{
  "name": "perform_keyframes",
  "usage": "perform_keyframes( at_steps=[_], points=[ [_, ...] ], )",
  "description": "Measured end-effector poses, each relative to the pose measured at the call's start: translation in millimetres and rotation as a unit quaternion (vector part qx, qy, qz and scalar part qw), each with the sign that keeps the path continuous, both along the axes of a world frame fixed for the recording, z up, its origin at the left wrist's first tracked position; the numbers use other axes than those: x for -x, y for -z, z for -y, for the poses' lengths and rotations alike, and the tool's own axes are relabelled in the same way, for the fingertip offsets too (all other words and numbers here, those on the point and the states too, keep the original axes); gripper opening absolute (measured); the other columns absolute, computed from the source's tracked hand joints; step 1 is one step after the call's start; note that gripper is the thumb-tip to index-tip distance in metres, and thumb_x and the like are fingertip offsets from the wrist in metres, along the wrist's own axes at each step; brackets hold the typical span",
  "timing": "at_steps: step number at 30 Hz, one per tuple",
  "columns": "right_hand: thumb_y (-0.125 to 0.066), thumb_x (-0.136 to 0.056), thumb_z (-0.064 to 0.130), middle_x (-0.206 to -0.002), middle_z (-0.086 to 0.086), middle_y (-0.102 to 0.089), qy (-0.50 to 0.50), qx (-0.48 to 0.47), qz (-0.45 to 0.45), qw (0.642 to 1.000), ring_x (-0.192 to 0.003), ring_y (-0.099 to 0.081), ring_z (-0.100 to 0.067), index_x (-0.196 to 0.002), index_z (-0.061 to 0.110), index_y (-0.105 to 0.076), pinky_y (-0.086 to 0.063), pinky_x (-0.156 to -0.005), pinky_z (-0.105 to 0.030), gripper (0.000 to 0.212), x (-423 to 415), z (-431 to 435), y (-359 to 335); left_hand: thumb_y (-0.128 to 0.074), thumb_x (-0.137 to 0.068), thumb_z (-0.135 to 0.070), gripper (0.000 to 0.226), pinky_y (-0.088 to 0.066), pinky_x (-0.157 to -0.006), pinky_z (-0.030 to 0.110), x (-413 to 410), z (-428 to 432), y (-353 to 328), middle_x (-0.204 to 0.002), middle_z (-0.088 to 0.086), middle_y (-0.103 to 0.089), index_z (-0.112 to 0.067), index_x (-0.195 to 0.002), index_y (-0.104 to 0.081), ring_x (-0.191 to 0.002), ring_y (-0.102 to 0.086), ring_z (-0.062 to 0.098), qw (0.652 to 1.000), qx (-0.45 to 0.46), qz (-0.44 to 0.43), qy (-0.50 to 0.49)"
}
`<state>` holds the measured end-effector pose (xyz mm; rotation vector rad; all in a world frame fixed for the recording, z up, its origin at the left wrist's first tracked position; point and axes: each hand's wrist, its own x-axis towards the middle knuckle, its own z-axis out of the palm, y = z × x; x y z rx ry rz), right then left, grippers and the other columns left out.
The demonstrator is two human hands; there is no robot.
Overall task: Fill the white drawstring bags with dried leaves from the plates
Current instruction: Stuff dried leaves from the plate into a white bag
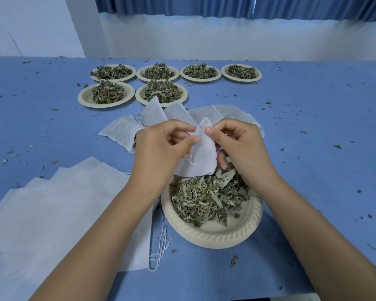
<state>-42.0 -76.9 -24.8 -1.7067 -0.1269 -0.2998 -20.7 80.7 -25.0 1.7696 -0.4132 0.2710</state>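
Note:
Both hands hold one small white drawstring bag point(202, 157) above the near plate point(213, 235). My left hand point(161, 148) pinches the bag's left top edge. My right hand point(241, 146) pinches the right top edge, and its lower fingers curl behind the bag near the leaves. The bag's mouth points up, and its loose string hangs down the front. Dried green leaves point(206, 198) lie heaped in the near plate, just below the bag's bottom.
Several more plates of dried leaves point(161, 92) stand in two rows at the back of the blue table point(313, 127). Empty white bags point(126, 131) lie fanned behind my hands. A stack of larger white bags point(59, 203) lies at left. Leaf crumbs are scattered everywhere.

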Motion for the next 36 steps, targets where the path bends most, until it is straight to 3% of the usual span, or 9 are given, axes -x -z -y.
perform_keyframes(
  at_steps=[3, 6, 13, 20, 24, 26, 28, 31, 36],
  points=[
    [-0.069, -0.085, 0.012, -0.062, -0.01, -0.064, -0.003, -0.047, -0.023, 0.999, -0.038, -0.054, -0.016, -0.075, 0.006, -0.062, -0.04, -0.037, -0.021, 0.014, -1, -1, 1, -0.072, -0.084, -0.005, 0.017, -0.056, -0.065, 0.029, 5, 4, 3, -0.063, -0.003, -0.068, -0.021, -0.082, -0.076, -0.058, -0.062, 0.008, 0.997, -0.056, 0.048, 0.012],
    [-0.07, -0.083, 0.005, -0.066, -0.009, -0.068, -0.014, -0.075, -0.019, 0.997, -0.049, -0.06, -0.016, -0.077, 0.003, -0.066, -0.054, -0.054, -0.022, 0.008, -1, 0, -1, -0.068, -0.088, -0.006, 0.015, -0.051, -0.066, 0.024, 6, 3, 1, -0.073, -0.004, -0.069, -0.016, -0.092, -0.078, -0.065, -0.061, 0.004, 0.992, -0.087, 0.094, 0.021],
    [-0.064, -0.087, -0.001, -0.065, 0.0, -0.071, -0.03, -0.068, -0.021, 0.997, -0.059, -0.067, -0.01, -0.079, 0.007, -0.068, -0.055, -0.064, -0.017, 0.012, 3, 3, -2, -0.079, -0.079, -0.015, 0.024, -0.057, -0.071, 0.037, 9, 3, 0, -0.08, 0.002, -0.07, -0.031, -0.094, -0.071, -0.072, -0.068, 0.015, 0.991, -0.083, 0.096, 0.028],
    [-0.058, -0.09, -0.004, -0.076, -0.005, -0.069, -0.06, -0.055, -0.02, 0.997, -0.067, -0.068, -0.01, -0.083, 0.001, -0.064, -0.054, -0.07, -0.018, 0.01, 4, 7, -7, -0.074, -0.083, -0.008, 0.025, -0.049, -0.065, 0.012, 5, -4, -6, -0.079, -0.022, -0.072, -0.033, -0.079, -0.074, -0.068, -0.064, -0.005, 0.999, -0.047, 0.012, 0.017],
    [-0.073, -0.081, 0.006, -0.089, 0.004, -0.072, -0.153, 0.133, 0.01, 0.979, -0.092, -0.068, -0.01, -0.083, 0.011, -0.068, -0.05, -0.083, -0.019, 0.007, 13, 35, -22, -0.071, -0.086, -0.012, 0.029, -0.045, -0.061, 0.01, 2, -19, -17, -0.069, -0.026, -0.069, -0.039, -0.077, -0.07, -0.062, -0.057, -0.009, 0.993, 0.016, 0.062, -0.098],
    [-0.082, -0.072, 0.016, -0.105, 0.005, -0.07, -0.216, 0.237, -0.003, 0.947, -0.105, -0.063, -0.017, -0.098, 0.015, -0.07, -0.048, -0.086, -0.023, 0.029, 20, 47, -25, -0.068, -0.088, -0.012, 0.022, -0.044, -0.064, 0.01, 1, -28, -23, -0.073, -0.018, -0.068, -0.033, -0.086, -0.072, -0.066, -0.056, -0.007, 0.975, 0.015, 0.157, -0.156],
    [-0.085, -0.069, 0.016, -0.112, 0.008, -0.066, -0.252, 0.289, -0.021, 0.923, -0.107, -0.058, -0.017, -0.113, 0.019, -0.067, -0.047, -0.088, -0.024, 0.048, 22, 49, -23, -0.064, -0.09, -0.006, 0.014, -0.041, -0.068, 0.009, 0, -35, -25, -0.077, -0.002, -0.065, -0.014, -0.095, -0.074, -0.066, -0.054, -0.001, 0.936, -0.048, 0.279, -0.207],
    [-0.083, -0.073, 0.011, -0.109, 0.007, -0.066, -0.259, 0.347, -0.023, 0.901, -0.103, -0.06, -0.015, -0.111, 0.023, -0.07, -0.047, -0.091, -0.032, 0.043, 21, 40, -15, -0.062, -0.09, 0.002, 0.013, -0.044, -0.06, 0.022, -3, -37, -21, -0.071, 0.012, -0.061, 0.001, -0.088, -0.075, -0.059, -0.052, 0.018, 0.89, -0.15, 0.376, -0.212],
    [-0.08, -0.076, 0.004, -0.092, 0.002, -0.07, -0.237, 0.355, 0.002, 0.904, -0.087, -0.065, -0.014, -0.089, 0.011, -0.077, -0.05, -0.083, -0.039, 0.014, 18, 31, -10, -0.066, -0.079, 0.001, 0.017, -0.048, -0.057, 0.043, 0, -13, -4, -0.06, 0.01, -0.058, -0.003, -0.062, -0.067, -0.053, -0.052, 0.027, 0.918, -0.347, 0.186, -0.04]
  ],
)
